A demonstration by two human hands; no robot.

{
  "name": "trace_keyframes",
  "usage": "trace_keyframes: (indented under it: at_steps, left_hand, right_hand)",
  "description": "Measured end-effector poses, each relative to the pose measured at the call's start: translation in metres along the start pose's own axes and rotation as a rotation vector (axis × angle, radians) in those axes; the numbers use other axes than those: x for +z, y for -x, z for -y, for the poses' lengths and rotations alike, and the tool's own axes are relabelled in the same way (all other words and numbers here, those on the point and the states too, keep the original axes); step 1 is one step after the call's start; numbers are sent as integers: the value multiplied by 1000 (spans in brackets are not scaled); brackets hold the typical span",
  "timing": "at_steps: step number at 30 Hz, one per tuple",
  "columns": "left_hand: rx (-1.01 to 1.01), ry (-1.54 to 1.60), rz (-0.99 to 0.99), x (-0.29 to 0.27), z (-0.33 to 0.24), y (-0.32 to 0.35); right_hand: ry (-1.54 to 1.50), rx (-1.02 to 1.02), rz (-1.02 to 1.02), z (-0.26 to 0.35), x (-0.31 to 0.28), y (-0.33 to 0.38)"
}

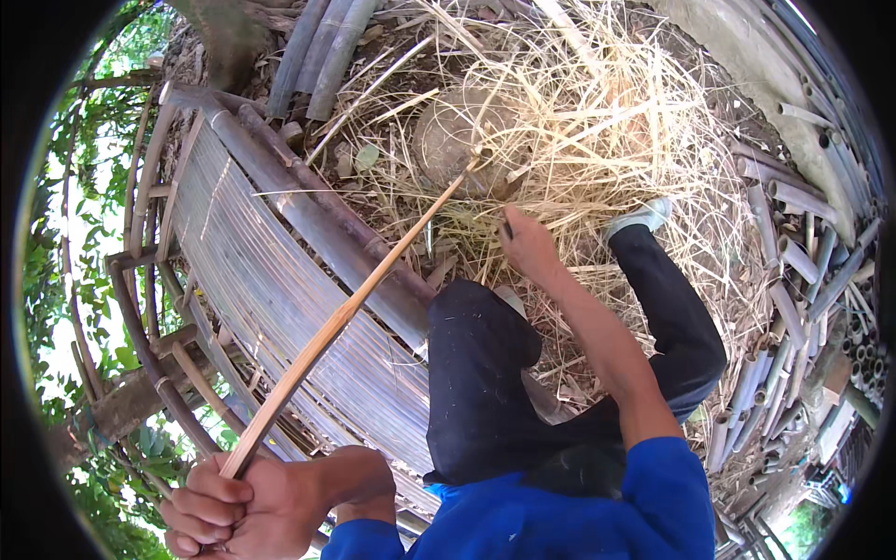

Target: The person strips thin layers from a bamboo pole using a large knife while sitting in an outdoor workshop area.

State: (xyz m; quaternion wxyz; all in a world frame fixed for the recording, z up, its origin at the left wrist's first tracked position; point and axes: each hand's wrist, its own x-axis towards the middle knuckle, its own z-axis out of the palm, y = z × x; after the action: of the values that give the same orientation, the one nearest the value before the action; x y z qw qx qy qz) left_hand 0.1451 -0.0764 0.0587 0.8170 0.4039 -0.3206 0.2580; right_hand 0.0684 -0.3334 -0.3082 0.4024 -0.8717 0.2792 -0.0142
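My left hand (229, 504) is closed around the near end of a long thin bamboo strip (359, 303). The strip runs up and to the right, and its far tip rests against a round stump or block (457, 140) half buried in shavings. My right hand (527, 245) reaches forward over my knee and grips a dark tool handle (507, 227), most of which is hidden. I sit with dark trousers and a blue shirt, one light shoe (639, 217) out in the shavings.
Pale straw-like bamboo shavings (607, 121) cover the ground ahead. A bench of split bamboo slats (271, 289) lies to my left. Cut bamboo tubes (793, 280) are stacked along the right and more poles (317, 47) lie at the top. Green foliage is on the far left.
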Motion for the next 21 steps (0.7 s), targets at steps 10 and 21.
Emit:
trace_keyframes:
  at_steps: [10,21]
  left_hand:
    - [-199,187,55,10,-2,-8]
    - [-63,76,22,36,-12,43]
  right_hand:
    - [37,247,4,-22,-6,0]
    - [-140,-369,-86,187,-108,140]
